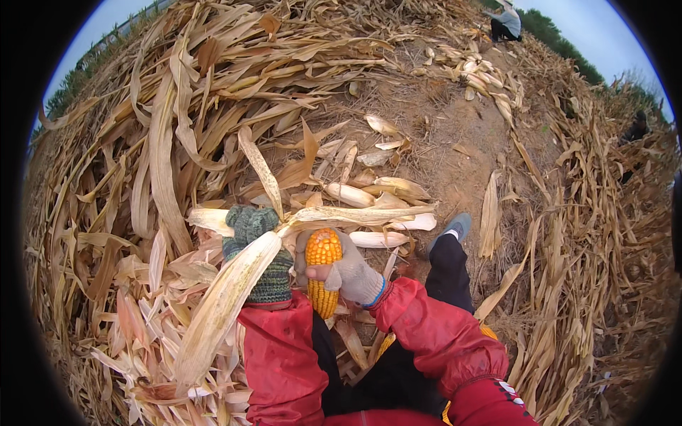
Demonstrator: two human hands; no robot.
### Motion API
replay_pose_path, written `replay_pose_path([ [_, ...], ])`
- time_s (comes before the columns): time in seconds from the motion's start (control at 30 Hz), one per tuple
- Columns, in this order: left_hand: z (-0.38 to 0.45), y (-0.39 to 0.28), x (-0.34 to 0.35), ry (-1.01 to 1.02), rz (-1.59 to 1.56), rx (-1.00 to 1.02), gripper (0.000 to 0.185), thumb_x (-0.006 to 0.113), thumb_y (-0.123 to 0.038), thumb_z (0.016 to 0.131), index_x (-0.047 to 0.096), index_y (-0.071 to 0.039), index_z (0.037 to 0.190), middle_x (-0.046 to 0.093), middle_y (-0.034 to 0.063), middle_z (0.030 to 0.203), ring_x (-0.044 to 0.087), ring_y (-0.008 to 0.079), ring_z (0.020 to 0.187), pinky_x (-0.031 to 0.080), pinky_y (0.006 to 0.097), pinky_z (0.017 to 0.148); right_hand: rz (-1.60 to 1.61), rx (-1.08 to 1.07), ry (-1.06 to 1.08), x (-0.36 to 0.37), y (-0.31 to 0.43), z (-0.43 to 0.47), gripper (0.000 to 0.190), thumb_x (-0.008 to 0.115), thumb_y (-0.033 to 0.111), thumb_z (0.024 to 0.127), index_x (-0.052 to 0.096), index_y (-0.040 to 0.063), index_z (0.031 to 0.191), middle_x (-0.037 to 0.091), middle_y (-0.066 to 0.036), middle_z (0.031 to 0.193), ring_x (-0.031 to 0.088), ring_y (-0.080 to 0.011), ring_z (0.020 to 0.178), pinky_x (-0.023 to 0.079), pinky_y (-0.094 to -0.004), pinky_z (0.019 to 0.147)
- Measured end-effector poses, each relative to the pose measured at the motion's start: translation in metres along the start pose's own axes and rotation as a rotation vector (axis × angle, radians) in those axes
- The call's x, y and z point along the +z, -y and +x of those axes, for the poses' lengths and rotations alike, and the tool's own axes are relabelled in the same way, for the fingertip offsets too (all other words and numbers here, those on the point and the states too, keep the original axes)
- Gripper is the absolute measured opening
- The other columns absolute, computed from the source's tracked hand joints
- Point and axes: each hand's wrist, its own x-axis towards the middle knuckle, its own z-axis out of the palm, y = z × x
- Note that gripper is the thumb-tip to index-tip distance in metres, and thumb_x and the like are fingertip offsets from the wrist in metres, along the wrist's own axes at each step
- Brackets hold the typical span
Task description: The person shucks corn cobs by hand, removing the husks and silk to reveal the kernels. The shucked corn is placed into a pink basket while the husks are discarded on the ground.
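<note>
My right hand (354, 274), in a pale grey knit glove with the thumb tip bare, is closed around an orange-yellow ear of corn (324, 298). The ear stands nearly upright, with its kernels bare. Beside it my left hand (253, 234), in a dark green knit glove, grips dry corn husks (229, 303) that splay out toward me and to the right. The left fingers are curled over, so part of the gripped husk is hidden. Just beyond my hands lie several ears in pale husks (349, 195) on the soil.
Dry corn stalks (170, 117) are heaped at left, with loose husks (176, 330) below. More stalks (575, 277) lie at right. My shoe (453, 229) rests on bare soil (453, 133). Yellow corn (386, 345) shows near my legs. Another person (505, 24) crouches far off near husked ears (479, 74).
</note>
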Motion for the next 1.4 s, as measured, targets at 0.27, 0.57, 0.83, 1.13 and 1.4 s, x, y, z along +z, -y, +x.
replay_pose_path([
  [0.27, 0.001, -0.233, -0.066, -0.442, 1.246, 0.569, 0.065, 0.072, -0.016, 0.079, 0.039, -0.007, 0.134, 0.037, 0.0162, 0.133, 0.035, 0.0299, 0.122, 0.034, 0.0421, 0.104, -0.290, 0.033, -0.302, -0.018, 0.048, -0.016, 0.042, 0.075, 0.006, 0.078, 0.056, 0.003, 0.115, 0.062, -0.005, 0.086, 0.060, -0.0137, 0.075, 0.052, -0.0291, 0.070],
  [0.57, -0.162, -0.438, -0.142, -0.695, 2.824, 0.016, 0.095, 0.083, -0.007, 0.064, 0.038, -0.009, 0.148, 0.040, 0.0166, 0.151, 0.035, 0.0334, 0.140, 0.027, 0.0404, 0.117, -1.351, 0.283, -0.350, -0.088, 0.016, -0.051, 0.051, 0.078, 0.030, 0.070, 0.056, 0.005, 0.110, 0.066, -0.019, 0.092, 0.064, -0.0337, 0.088, 0.050, -0.0402, 0.078],
  [0.83, -0.061, -0.260, -0.039, 0.051, 2.567, 0.626, 0.066, 0.074, -0.010, 0.081, 0.046, -0.008, 0.141, 0.048, 0.0145, 0.143, 0.043, 0.0321, 0.134, 0.033, 0.0416, 0.112, -1.725, 1.437, 0.566, -0.187, -0.072, -0.186, 0.052, 0.076, 0.037, 0.067, 0.073, 0.006, 0.108, 0.069, -0.021, 0.107, 0.067, -0.0334, 0.100, 0.051, -0.0440, 0.085],
  [1.13, -0.017, -0.045, 0.022, 0.841, 2.217, 0.515, 0.049, 0.074, -0.028, 0.080, 0.062, -0.008, 0.123, 0.060, 0.0138, 0.127, 0.052, 0.0334, 0.122, 0.037, 0.0441, 0.106, -1.349, 0.391, -0.361, -0.200, -0.083, -0.098, 0.030, 0.063, 0.027, 0.081, 0.068, 0.005, 0.100, 0.070, -0.014, 0.095, 0.068, -0.0307, 0.085, 0.054, -0.0407, 0.077],
  [1.4, -0.015, 0.000, 0.006, 1.128, 2.307, -0.122, 0.042, 0.071, -0.033, 0.080, 0.064, -0.008, 0.112, 0.065, 0.0119, 0.108, 0.059, 0.0326, 0.103, 0.044, 0.0455, 0.094, 0.056, 0.371, -1.185, -0.235, -0.133, -0.005, 0.037, 0.061, 0.036, 0.090, 0.058, 0.011, 0.117, 0.062, -0.006, 0.103, 0.063, -0.0224, 0.086, 0.051, -0.0378, 0.072],
])
